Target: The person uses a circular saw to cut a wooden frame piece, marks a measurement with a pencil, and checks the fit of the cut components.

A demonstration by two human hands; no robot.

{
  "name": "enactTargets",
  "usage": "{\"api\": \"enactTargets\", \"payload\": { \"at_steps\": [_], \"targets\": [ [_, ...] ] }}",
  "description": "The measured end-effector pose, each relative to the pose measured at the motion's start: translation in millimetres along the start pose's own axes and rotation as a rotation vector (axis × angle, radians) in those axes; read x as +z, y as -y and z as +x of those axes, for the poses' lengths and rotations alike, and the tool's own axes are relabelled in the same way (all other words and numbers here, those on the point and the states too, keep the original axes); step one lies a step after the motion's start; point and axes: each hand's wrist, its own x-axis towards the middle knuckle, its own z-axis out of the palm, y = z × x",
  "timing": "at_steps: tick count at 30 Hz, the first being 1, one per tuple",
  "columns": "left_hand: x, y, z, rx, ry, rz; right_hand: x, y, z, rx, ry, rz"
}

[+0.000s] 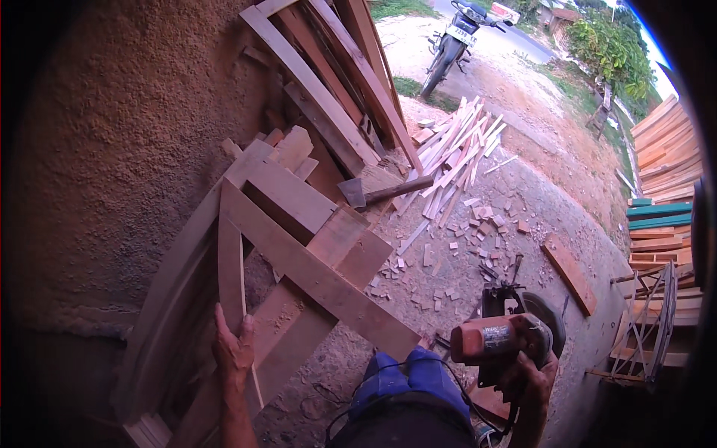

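My left hand (234, 347) is closed around the lower part of a narrow, slightly curved wooden board (232, 276). The board's upper end meets a long flat plank (321, 276) that lies slanting across other timber. On the right, my right hand (529, 379) grips a circular saw (493, 340) with a reddish motor housing and dark guard. I hold the saw above the ground, apart from the wood; its handle is mostly hidden by my fingers. A dark power cord (464, 387) loops from it past my legs.
A hatchet (399, 192) rests beyond the plank. Boards (328, 82) lean against the rough wall (134, 112). Thin offcut strips (463, 142) and small wood scraps (441, 295) litter the ground, with a reddish board (569, 274) right. A motorcycle (448, 56) stands outside; stacked timber (665, 157) lines the far right.
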Motion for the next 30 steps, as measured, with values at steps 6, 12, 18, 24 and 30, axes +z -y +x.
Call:
{"api": "enactTargets", "payload": {
  "at_steps": [6, 12, 18, 24, 30],
  "targets": [
    [-4, -6, -2, 0.004, -0.019, 0.028, 0, 7, 17, -0.052, 0.215, 0.06],
    [-7, -17, -6, -0.035, -0.013, 0.062, 38, 68, 22, -0.019, 0.424, -0.035],
    [-7, -25, -9, -0.072, -0.018, 0.079, 58, 96, 36, -0.1, 0.603, -0.275],
    [-6, -25, -9, -0.053, -0.044, 0.055, 90, 89, 56, -0.331, 0.755, -0.483],
    [-6, -27, -9, -0.076, -0.046, 0.055, 103, 105, 62, -0.218, 0.891, -0.581]
  ]
}}
